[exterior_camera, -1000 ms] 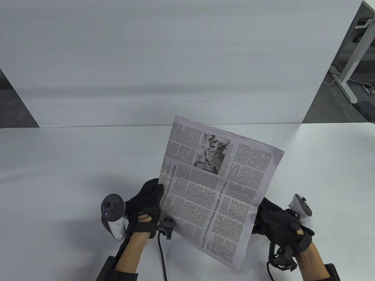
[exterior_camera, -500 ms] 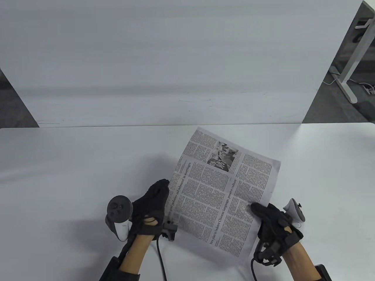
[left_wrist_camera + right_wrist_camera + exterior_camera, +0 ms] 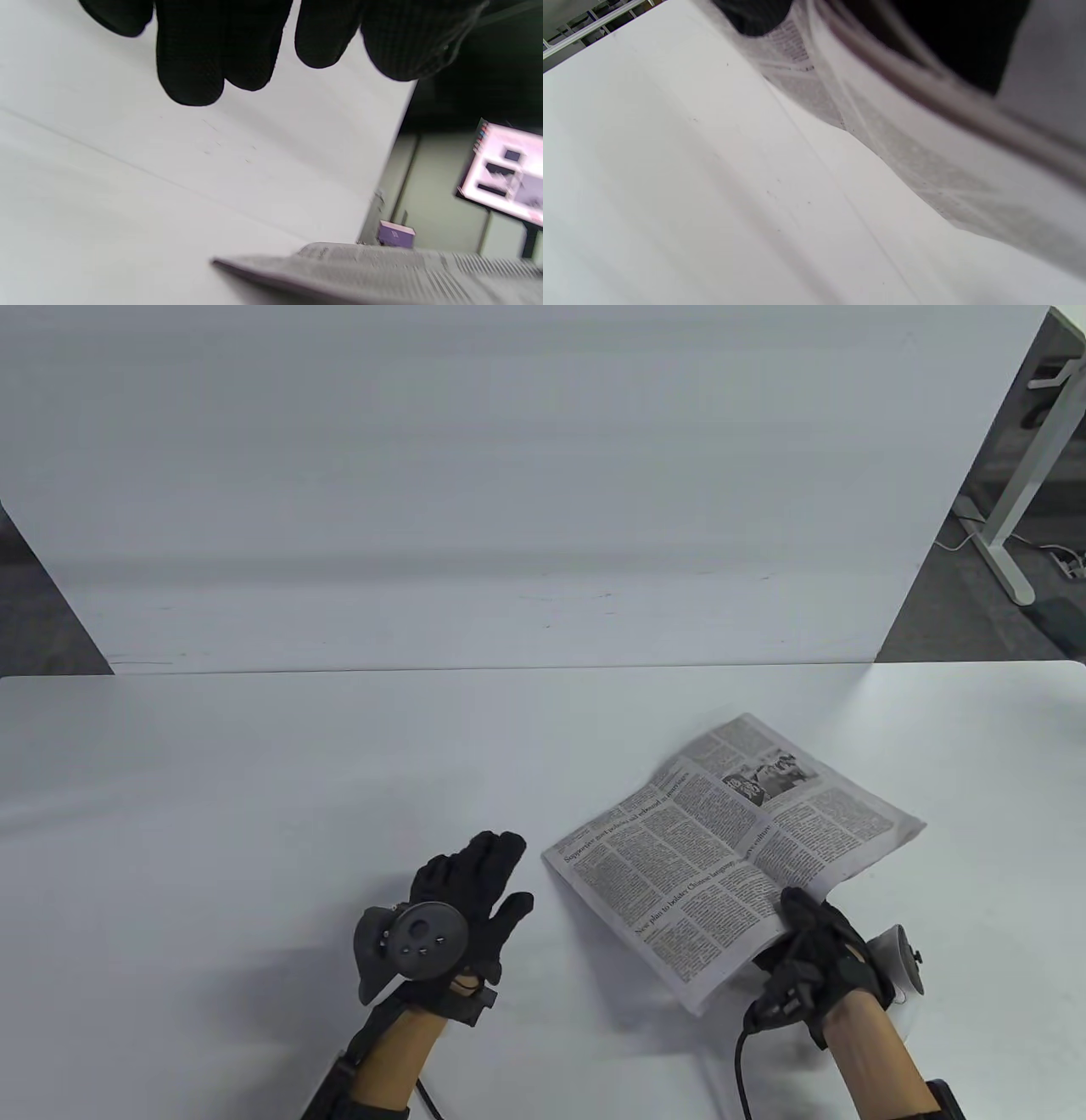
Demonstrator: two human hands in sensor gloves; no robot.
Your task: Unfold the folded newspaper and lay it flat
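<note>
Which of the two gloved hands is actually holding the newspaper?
The right hand: it pinches the newspaper at its near edge. The left hand is off to the side, fingers spread, touching nothing.

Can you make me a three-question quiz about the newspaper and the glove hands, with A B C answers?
1. Where is the newspaper? A near the right hand B under the left hand C on the floor
2. What colour are the gloves? A red B black C yellow
3. What is the left hand doing? A gripping the paper B holding a cup C open, holding nothing

Answers: 1 A, the right hand holds its near edge. 2 B, both gloves look black. 3 C, its fingers are spread and off the paper, over the table.
</note>
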